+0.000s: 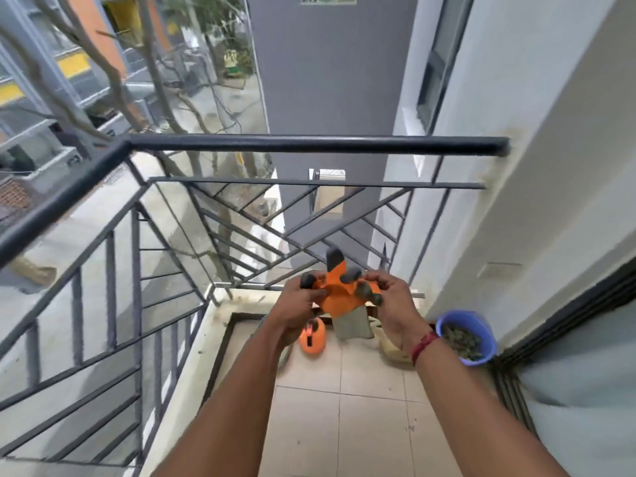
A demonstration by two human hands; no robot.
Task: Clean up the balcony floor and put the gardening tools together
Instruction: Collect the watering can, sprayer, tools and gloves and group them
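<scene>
Tiled balcony floor (344,425), left hand (297,306) and right hand (392,304) both gripping one orange glove (339,294), one blue bowl (491,344)

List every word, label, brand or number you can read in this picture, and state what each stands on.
No text can be read.
Orange glove, gripped by the left hand and right hand: no print shows.
Orange object on the floor: dark marks, too blurred to read.
Distant yellow shape: too blurred to read.
Blue bowl: no label shows.
</scene>
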